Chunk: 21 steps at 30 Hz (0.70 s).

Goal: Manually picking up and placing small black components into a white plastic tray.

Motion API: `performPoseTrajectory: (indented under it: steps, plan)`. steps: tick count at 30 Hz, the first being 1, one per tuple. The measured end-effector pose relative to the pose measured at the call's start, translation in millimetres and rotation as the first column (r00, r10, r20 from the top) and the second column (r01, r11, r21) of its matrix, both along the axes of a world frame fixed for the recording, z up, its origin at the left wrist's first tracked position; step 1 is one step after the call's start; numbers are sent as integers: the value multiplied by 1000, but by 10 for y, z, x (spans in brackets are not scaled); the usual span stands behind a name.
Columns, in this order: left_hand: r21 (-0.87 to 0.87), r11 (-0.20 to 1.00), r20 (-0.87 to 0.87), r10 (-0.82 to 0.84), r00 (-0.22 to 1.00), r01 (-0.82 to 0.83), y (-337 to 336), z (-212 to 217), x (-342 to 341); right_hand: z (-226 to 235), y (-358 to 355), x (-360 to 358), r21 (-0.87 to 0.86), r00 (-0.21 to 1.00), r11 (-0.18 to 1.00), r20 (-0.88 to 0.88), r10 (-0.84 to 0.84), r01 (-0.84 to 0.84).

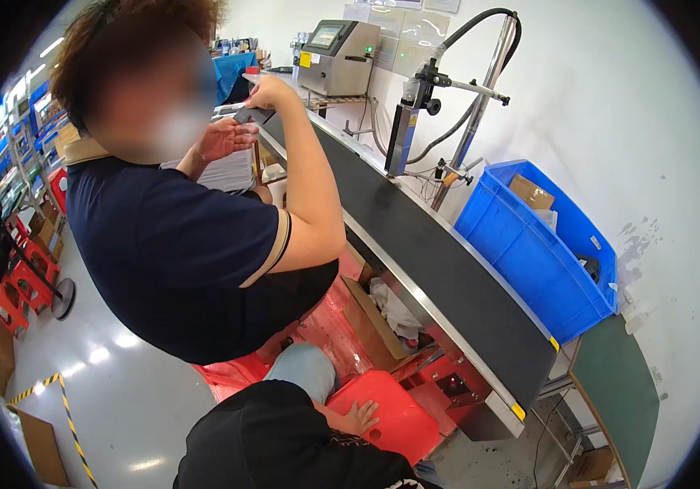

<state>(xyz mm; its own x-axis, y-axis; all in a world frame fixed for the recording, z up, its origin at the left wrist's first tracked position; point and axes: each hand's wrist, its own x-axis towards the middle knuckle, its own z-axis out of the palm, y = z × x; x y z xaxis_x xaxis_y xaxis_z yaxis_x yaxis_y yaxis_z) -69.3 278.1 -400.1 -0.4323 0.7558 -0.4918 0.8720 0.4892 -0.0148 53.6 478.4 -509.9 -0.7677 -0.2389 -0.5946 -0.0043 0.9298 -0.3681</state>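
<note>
My left hand [358, 418] lies flat on a red plastic stool [395, 407], fingers spread and holding nothing. Its forearm comes out from behind my black top [276, 440] at the lower edge. Light blue denim [305, 367] shows beside the stool. My right hand is out of sight. To the left, a co-worker in a navy shirt [170, 253] holds a small dark grey piece [244, 116] with raised hands over the far end of a conveyor belt [423, 228]. What kind of piece it is, I cannot make out.
A printing head [401, 138] on a metal stand hangs over the belt, with a grey control box [339, 57] behind. Beyond the belt stands a blue crate [521, 244] holding boxes. An open carton [370, 322] sits under the belt. Red stools [24, 281] stand far left.
</note>
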Motion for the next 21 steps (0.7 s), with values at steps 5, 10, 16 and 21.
performPoseTrajectory:
  steps: [5,10,16,21]
  plan:
    - [52,995,-49,-84,995,86,-111,21,-19,625,-228,-64,64,994,995,-90,-65,71]
    - [-94,979,53,-178,983,182,-165,451,-65,1194,-389,113,122,971,964,-62,-230,236]
    - [9,997,193,-78,978,78,-228,530,-250,1335,-706,638,15,835,886,-342,-431,463]
    - [18,1000,169,-28,985,25,-532,612,-135,1510,-888,798,149,781,826,-450,-432,543]
